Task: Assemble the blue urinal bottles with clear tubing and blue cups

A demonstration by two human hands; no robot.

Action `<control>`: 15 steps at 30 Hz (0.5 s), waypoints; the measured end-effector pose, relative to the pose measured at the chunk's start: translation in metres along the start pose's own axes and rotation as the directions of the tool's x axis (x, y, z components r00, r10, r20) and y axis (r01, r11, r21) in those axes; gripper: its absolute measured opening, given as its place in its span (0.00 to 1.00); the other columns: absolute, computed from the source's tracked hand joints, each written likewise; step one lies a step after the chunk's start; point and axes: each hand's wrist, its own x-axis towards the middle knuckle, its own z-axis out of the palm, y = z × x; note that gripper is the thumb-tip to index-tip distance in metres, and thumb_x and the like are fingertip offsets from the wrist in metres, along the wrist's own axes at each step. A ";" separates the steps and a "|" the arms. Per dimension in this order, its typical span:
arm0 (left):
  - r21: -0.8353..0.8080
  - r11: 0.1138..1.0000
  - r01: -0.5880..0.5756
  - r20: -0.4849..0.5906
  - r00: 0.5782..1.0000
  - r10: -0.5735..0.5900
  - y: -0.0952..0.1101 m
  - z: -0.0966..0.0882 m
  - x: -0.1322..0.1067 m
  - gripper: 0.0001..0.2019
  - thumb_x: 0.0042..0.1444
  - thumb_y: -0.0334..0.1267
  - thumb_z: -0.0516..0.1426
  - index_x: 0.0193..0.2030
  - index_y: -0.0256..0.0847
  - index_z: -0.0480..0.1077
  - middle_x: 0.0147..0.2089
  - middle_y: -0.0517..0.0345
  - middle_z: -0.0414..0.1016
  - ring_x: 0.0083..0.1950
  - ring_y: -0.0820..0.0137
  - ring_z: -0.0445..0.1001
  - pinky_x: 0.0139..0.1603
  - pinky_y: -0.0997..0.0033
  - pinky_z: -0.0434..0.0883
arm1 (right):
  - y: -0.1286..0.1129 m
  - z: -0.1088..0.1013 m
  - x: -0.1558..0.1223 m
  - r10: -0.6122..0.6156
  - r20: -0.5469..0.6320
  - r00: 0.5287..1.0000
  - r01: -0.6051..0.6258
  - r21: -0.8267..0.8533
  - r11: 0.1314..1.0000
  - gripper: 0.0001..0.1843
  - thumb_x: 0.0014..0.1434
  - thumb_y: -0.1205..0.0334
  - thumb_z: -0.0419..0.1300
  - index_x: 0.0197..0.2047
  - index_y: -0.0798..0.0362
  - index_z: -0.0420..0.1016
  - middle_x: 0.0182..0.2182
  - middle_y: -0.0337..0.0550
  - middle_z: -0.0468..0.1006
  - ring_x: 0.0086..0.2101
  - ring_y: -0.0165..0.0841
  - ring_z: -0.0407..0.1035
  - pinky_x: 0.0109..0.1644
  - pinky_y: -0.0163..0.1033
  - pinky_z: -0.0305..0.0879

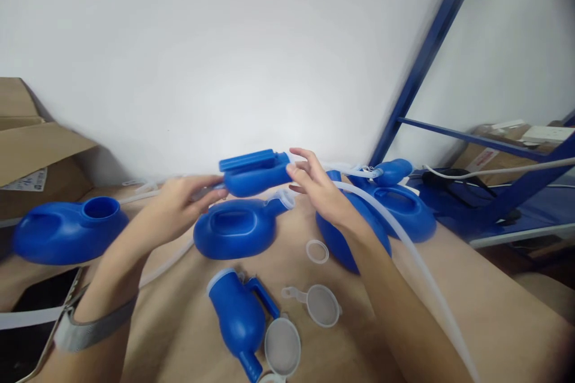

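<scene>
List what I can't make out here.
Raised blue, rounded plastic bottle, right end: head view, partly covered by the right hand.
Print on the white rectangular paper label: head view, too blurred.
Full extent of the flat, black-screened device: head view, cut off by the left edge.
Lowest pale, curved plastic piece: head view, cut off by the bottom edge.

The blue bottle looks smooth, softly glossy plastic, the lid translucent plastic, the box matt cardboard.
</scene>
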 end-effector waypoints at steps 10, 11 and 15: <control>-0.248 0.963 0.103 0.129 0.989 -0.073 -0.027 -0.009 -0.010 0.34 0.57 0.62 0.61 0.68 0.50 0.68 0.57 0.49 0.80 0.52 0.53 0.81 0.50 0.60 0.79 | -0.008 0.016 -0.009 -0.162 0.164 0.973 0.207 -0.315 0.926 0.14 0.66 0.50 0.62 0.40 0.52 0.77 0.39 0.44 0.78 0.41 0.38 0.73 0.45 0.42 0.70; -0.282 0.953 0.111 0.121 0.989 -0.079 -0.024 -0.007 -0.011 0.42 0.56 0.61 0.63 0.74 0.53 0.58 0.64 0.48 0.75 0.57 0.51 0.79 0.52 0.59 0.79 | -0.007 0.016 -0.008 -0.169 0.171 0.971 0.217 -0.322 0.922 0.14 0.65 0.49 0.62 0.39 0.52 0.78 0.38 0.44 0.78 0.41 0.38 0.73 0.45 0.42 0.70; -0.357 0.926 0.118 0.085 0.992 -0.093 -0.011 0.003 -0.009 0.52 0.52 0.60 0.67 0.78 0.56 0.47 0.74 0.45 0.63 0.60 0.51 0.78 0.52 0.58 0.80 | -0.005 0.020 -0.009 -0.196 0.200 0.960 0.253 -0.320 0.913 0.15 0.65 0.48 0.63 0.36 0.51 0.80 0.36 0.43 0.79 0.39 0.38 0.73 0.44 0.42 0.69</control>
